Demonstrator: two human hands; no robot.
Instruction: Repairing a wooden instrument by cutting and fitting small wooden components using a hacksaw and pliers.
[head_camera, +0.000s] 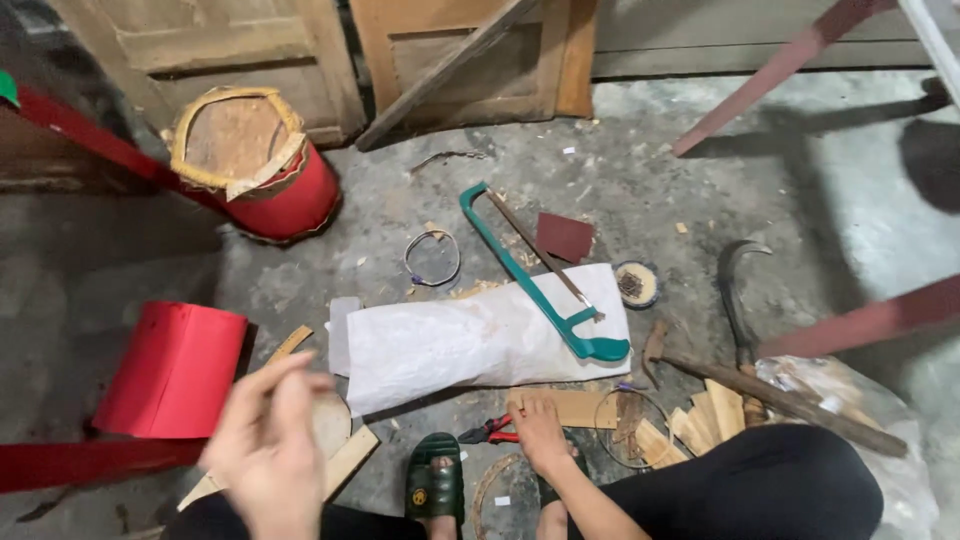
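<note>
My right hand (541, 432) reaches down to the floor between my legs and lies over the handle ends of red-handled pliers (487, 432), its fingers resting on a flat wooden board (583, 405). My left hand (265, 442) is raised at the lower left, blurred by motion, with its fingers loosely spread and nothing visible in it. Beneath it lie a round wooden disc (331, 420) and thin wooden strips (350, 458).
A green hacksaw (545, 290) lies on a white sack (450, 345). Around it are a maroon sandpaper sheet (565, 237), wire ring (432, 258), small round tin (637, 283), sickle (733, 290), long-handled hammer (780, 400), red drum (262, 170), red rolled sheet (175, 370) and green sandal (435, 482).
</note>
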